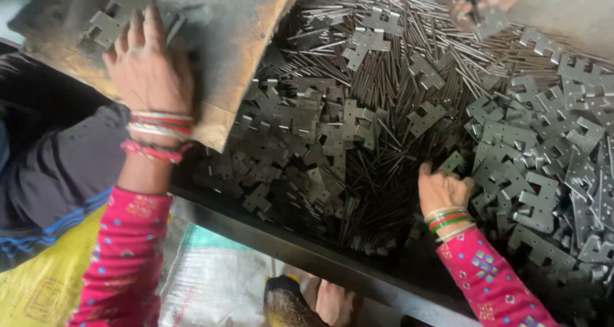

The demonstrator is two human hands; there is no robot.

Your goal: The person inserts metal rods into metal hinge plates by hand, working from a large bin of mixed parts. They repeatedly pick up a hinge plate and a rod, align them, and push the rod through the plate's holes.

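Grey stamped hinge leaves [358, 129] are lying heaped with thin steel pins [384, 71] in a dark metal tray [320, 253], and sorting from the heap seems to be the step in hand. Her right hand [441, 189] is digging into the heap, fingers curled among leaves; whether it is gripping one I cannot tell. Her left hand [148, 68] is pressing flat and open on a small stack of leaves [112, 20] sitting on a worn cardboard-covered board [236, 39]. By my judgement, the next move is calling for a single leaf to be pinched free of the tangled pins. Another person's hands [476, 1] are working at the far edge. Below the tray, a yellow sack [45, 282] and a white woven sack [211, 282] are lying on the floor.
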